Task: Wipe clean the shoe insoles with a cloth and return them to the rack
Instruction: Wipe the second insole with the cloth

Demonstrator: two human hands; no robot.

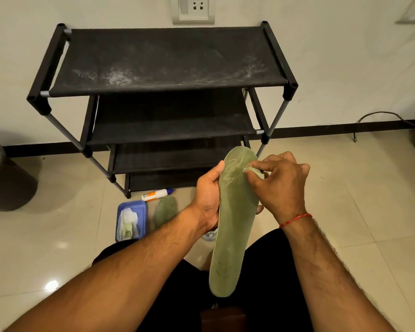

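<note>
Indoors — glossy tile floor (58, 236), dusty blk rack (165, 61) by wall (345, 56).

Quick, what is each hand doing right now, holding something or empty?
Left hand: grips the green insole by its edge.
Right hand: pinches a small cloth against the insole's toe end.

Looks like a room in a home. Told by a black fabric shoe rack (163, 65) set against a pale wall (345, 56), a white wall socket (194, 8) just above the rack, dark skirting (321, 130) behind it, glossy beige floor tiles (58, 236) before it, a dark bin (0, 178) well left of it, a loose cable (381, 114) right of it.
</note>
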